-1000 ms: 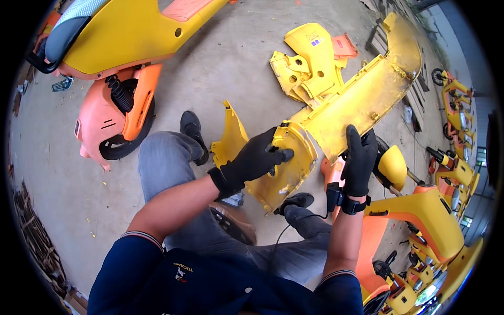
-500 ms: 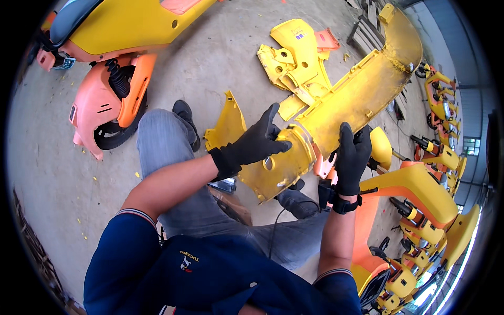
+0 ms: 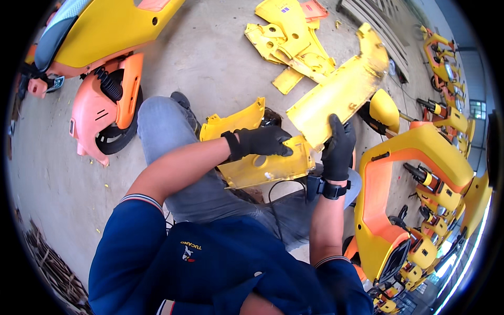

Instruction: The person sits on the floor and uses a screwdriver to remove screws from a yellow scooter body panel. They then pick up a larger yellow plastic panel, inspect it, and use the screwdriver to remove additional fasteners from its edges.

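Observation:
Both my hands wear black gloves. My left hand (image 3: 262, 142) is closed on the upper edge of a short yellow plastic panel (image 3: 283, 165) with a round hole in it, held over my lap. My right hand (image 3: 337, 149) grips the near end of a long, scuffed yellow plastic panel (image 3: 338, 92), which slants away to the far right and curves at its far end. The two panels meet at an angle between my hands; whether they are still joined there I cannot tell. Just beyond my left hand stands another yellow curved panel (image 3: 233, 122).
A pile of yellow body panels (image 3: 294, 39) lies on the concrete floor ahead. At the left stands a yellow-and-pink scooter (image 3: 113, 37). A yellow-and-orange scooter body (image 3: 420, 152) is close on my right, with several more scooters behind. A wooden pallet (image 3: 375, 31) lies far right.
My left fingers, spread before, have closed on the short panel. The long panel has tilted, and the angle between the two panels has changed. The view has shifted slightly.

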Demonstrator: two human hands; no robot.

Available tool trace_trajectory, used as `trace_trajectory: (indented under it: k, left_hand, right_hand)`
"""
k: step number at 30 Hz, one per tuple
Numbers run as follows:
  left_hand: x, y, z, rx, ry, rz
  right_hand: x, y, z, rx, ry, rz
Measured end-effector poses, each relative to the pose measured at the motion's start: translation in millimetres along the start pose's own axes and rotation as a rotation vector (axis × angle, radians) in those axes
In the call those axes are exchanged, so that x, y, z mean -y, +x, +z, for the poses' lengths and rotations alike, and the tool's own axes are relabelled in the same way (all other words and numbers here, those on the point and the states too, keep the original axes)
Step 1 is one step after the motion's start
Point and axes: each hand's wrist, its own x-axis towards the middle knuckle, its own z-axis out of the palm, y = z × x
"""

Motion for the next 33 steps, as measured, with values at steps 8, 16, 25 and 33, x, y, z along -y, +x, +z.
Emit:
trace_trajectory:
  k: [8,16,25,33]
  left_hand:
    - [-8,-6,-11,0.179,-0.314,0.036]
    - [-4,-14,-4,-0.146,-0.086,-0.029]
    - [-23,-34,12,-0.33,-0.128,0.036]
    - [-25,-37,22,-0.465,-0.106,0.062]
  right_hand:
    - [25,-9,-11,-0.087,0.014,-0.076]
    - [28,-34,-15,-0.142,-0.24,-0.137]
    - [45,-57,14,0.028,-0.24,-0.099]
    - [38,-60,13,-0.007,-0.254,-0.175]
